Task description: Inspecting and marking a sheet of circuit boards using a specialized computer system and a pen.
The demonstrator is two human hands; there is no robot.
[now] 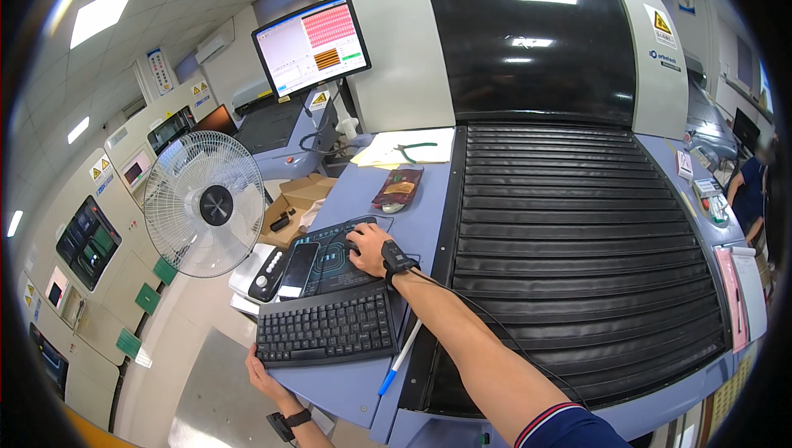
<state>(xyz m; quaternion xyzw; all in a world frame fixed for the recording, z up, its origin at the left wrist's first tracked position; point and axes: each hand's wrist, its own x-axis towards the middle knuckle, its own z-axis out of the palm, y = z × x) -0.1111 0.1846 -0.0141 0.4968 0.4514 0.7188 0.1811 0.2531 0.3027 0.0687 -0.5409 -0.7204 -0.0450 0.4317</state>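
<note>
On the dark patterned mouse pad (334, 260), my right hand (369, 250) is curled over a black computer mouse, mostly hidden under the palm and fingers. A black band with a small box and a cable is on that wrist. My left hand (261, 372) touches the lower left corner of the black keyboard (326, 328) at the desk edge, its fingers stretched and partly hidden. A smartphone (299, 269) lies on the pad's left side, above the keyboard. To the keyboard's right, a white pen with a blue cap (399, 359) rests on the desk.
A large machine with a black ribbed cover (577, 242) stands at the right. Behind the pad are a dark red packet (398, 188) and green-handled pliers (410, 149) on paper. A fan (216, 205), open cardboard box (289, 209), white-knobbed control box (266, 273) and monitor (312, 45) stand left.
</note>
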